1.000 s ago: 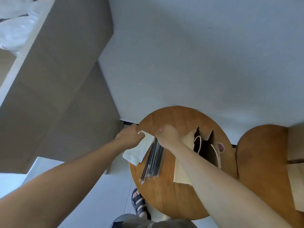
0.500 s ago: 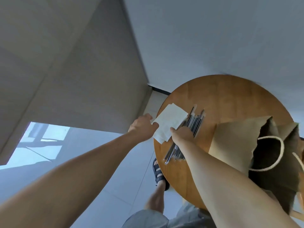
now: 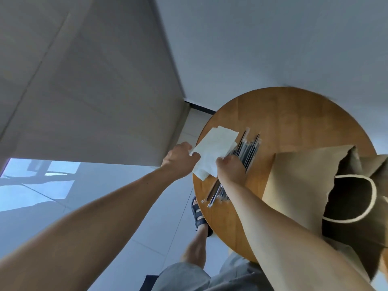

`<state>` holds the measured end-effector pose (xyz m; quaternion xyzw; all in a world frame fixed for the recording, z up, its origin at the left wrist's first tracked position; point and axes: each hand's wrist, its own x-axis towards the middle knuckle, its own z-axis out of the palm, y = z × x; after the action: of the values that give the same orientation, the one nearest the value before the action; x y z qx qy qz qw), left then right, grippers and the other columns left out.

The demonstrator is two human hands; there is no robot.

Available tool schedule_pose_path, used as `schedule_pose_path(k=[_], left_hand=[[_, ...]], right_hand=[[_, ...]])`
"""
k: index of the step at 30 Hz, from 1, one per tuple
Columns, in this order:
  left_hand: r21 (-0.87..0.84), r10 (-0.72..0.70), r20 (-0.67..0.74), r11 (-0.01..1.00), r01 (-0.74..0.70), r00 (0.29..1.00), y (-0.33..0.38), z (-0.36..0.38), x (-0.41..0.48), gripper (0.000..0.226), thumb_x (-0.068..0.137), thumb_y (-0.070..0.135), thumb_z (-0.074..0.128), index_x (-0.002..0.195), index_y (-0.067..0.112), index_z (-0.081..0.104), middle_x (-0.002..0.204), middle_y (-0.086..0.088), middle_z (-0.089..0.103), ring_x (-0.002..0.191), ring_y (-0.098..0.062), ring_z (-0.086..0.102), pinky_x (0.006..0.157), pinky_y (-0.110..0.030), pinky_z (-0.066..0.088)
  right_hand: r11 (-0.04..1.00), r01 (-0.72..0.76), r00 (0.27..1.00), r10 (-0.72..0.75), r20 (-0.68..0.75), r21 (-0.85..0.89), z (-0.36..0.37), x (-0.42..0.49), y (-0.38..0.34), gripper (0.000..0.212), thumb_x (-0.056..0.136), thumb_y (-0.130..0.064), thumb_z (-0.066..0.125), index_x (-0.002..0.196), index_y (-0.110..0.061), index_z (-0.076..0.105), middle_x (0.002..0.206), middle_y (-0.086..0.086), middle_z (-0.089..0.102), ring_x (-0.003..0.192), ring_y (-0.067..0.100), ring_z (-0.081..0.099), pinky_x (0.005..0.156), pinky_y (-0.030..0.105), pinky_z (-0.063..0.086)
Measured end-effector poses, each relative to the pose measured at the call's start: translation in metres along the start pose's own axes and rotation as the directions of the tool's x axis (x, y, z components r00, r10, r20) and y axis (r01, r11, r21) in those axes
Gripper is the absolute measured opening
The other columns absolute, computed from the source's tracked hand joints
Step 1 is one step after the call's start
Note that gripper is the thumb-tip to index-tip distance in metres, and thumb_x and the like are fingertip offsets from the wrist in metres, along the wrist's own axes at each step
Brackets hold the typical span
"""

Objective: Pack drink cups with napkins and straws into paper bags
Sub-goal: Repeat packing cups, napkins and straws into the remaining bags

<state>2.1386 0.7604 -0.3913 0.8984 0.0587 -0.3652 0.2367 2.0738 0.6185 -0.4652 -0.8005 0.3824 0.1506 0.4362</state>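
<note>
On wooden table [image 3: 294, 122] — left hand [image 3: 179, 159] seemingly pinches napkin [image 3: 214, 148]

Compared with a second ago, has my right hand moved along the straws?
Yes. Judged against the straws lying on the table, the right hand has come from their far end back toward you to their middle, at the napkins' edge.

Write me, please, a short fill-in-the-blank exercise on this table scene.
1. The left hand grips the white ____.
2. Dark wrapped ____ lie beside them on the table.
3. The brown paper bag has its mouth ____.

Missing words: napkins; straws; open.
</note>
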Motion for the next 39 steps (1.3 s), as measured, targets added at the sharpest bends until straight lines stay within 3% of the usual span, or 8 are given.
schedule_pose_path(k=[7,11,15,18,21,24,28,39], left_hand=[[-0.319,-0.045,0.083,0.945,0.069,0.996,0.017,0.004,-0.009,0.045,0.094,0.042,0.057,0.129,0.014,0.056,0.106,0.002,0.061,0.087,-0.012,0.058,0.068,-0.023,0.046],[-0.600,-0.083,0.374,0.738,0.310,0.924,0.027,0.012,-0.019,0.048,0.092,0.046,0.062,0.124,0.010,0.059,0.106,-0.010,0.068,0.091,-0.025,0.065,0.072,-0.033,0.052],[-0.730,-0.038,0.376,0.604,0.321,0.926,0.034,0.022,-0.022,0.035,0.092,0.019,0.067,0.122,0.003,0.058,0.120,-0.017,0.066,0.105,-0.032,0.065,0.083,-0.041,0.057],[-0.738,-0.083,0.279,0.619,0.269,0.957,0.038,0.027,-0.020,0.014,0.094,0.012,0.063,0.104,0.002,0.062,0.119,-0.020,0.066,0.110,-0.037,0.063,0.098,-0.050,0.052],[-0.664,-0.098,0.207,0.717,0.213,0.973,0.035,0.030,-0.016,0.021,0.095,0.017,0.059,0.108,0.000,0.061,0.117,-0.020,0.065,0.110,-0.039,0.061,0.099,-0.052,0.050],[-0.624,-0.122,0.153,0.757,0.191,0.981,0.028,0.031,-0.015,0.023,0.096,0.021,0.057,0.113,0.006,0.061,0.113,-0.014,0.066,0.106,-0.036,0.061,0.098,-0.053,0.051],[-0.607,-0.140,0.103,0.775,0.174,0.985,0.020,0.031,-0.016,0.025,0.095,0.022,0.055,0.119,0.013,0.060,0.114,-0.011,0.065,0.106,-0.035,0.061,0.098,-0.055,0.051],[-0.566,-0.125,0.105,0.809,0.162,0.987,0.025,0.034,-0.021,0.020,0.095,0.025,0.056,0.112,0.014,0.060,0.112,-0.011,0.064,0.102,-0.031,0.061,0.089,-0.045,0.054]], right_hand=[[0.872,0.144,0.989,-0.115,-0.090,0.468,-0.038,-0.037,-0.013,0.018,0.084,-0.005,0.060,0.084,-0.022,0.055,0.081,-0.002,0.058,0.074,0.012,0.056,0.063,0.019,0.048],[0.758,0.104,0.993,-0.119,-0.020,0.644,-0.054,-0.055,-0.013,0.011,0.073,-0.014,0.057,0.085,-0.015,0.056,0.083,0.010,0.060,0.074,0.015,0.056,0.060,0.025,0.048],[0.735,0.023,0.999,-0.049,0.019,0.677,-0.053,-0.058,0.007,0.019,0.073,-0.019,0.060,0.091,-0.015,0.059,0.093,0.004,0.069,0.086,0.018,0.068,0.063,0.028,0.055],[0.811,0.007,0.999,0.024,-0.045,0.585,-0.046,-0.046,0.031,0.006,0.084,-0.024,0.065,0.089,-0.022,0.062,0.088,-0.006,0.069,0.088,0.017,0.067,0.069,0.029,0.053],[0.961,-0.100,0.984,0.134,-0.118,0.259,-0.039,-0.022,0.056,0.016,0.094,-0.036,0.060,0.100,-0.021,0.059,0.096,-0.008,0.067,0.095,0.023,0.066,0.074,0.030,0.047],[0.975,-0.220,0.971,0.220,-0.097,0.019,-0.032,-0.007,0.070,0.043,0.089,-0.050,0.064,0.117,-0.018,0.057,0.102,-0.003,0.067,0.094,0.024,0.066,0.076,0.033,0.048],[0.965,-0.171,0.984,0.158,-0.080,-0.199,-0.026,0.000,0.075,0.036,0.086,-0.052,0.065,0.103,-0.019,0.064,0.076,-0.008,0.060,0.073,0.022,0.061,0.064,0.031,0.045],[0.956,-0.144,0.989,0.131,-0.067,-0.254,-0.035,0.005,0.076,0.023,0.095,-0.029,0.057,0.096,-0.013,0.073,0.078,0.005,0.070,0.072,0.026,0.066,0.060,0.028,0.049]])
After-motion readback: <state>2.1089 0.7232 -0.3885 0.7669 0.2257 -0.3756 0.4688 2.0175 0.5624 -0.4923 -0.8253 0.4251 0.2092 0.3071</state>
